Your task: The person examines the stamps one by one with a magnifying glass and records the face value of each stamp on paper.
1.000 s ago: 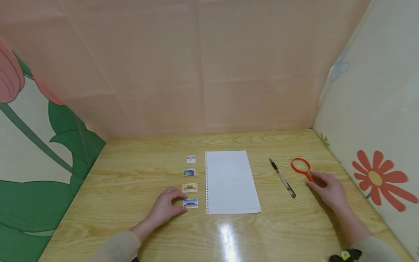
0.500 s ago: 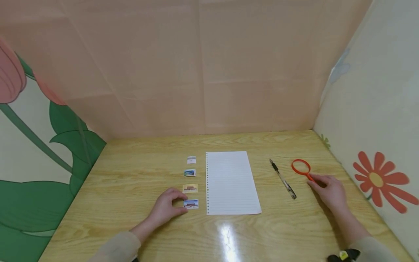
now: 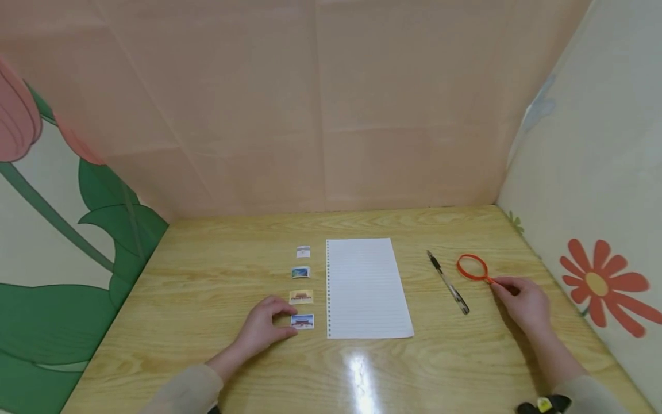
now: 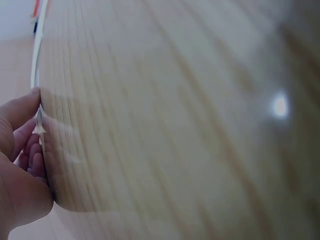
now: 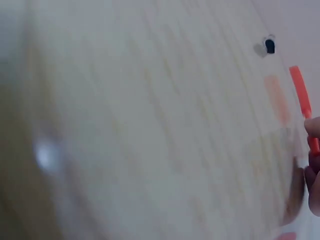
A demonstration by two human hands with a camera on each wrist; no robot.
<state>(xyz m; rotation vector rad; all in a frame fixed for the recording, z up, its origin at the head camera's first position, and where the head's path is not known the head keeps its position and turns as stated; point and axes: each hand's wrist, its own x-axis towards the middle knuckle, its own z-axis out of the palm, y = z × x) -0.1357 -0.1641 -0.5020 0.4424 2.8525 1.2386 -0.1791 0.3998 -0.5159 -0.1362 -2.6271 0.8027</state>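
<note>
In the head view, the left hand (image 3: 262, 326) rests on the table, its thumb and index finger spread at the left corners of the nearest picture card (image 3: 302, 321), which lies flat. A yellowish card (image 3: 301, 296) lies just behind it. The right hand (image 3: 526, 303) pinches the handle of a red magnifying glass (image 3: 487, 278) between thumb and fingers, its ring pointing away to the left. In the right wrist view, the red magnifying glass (image 5: 300, 90) is seen edge-on above the tabletop. In the left wrist view, the left hand (image 4: 22, 160) touches the table surface.
A lined sheet (image 3: 368, 287) with punched holes lies mid-table. Right of it is a black-capped clear pen (image 3: 447, 283). Two more small cards (image 3: 301, 272) (image 3: 303, 252) lie in the column's far part. Patterned walls flank the wooden table (image 3: 217, 276).
The right hand has tilted the magnifying glass, and its ring has shifted slightly left and looks raised off the table. The left hand and the cards have stayed in place.
</note>
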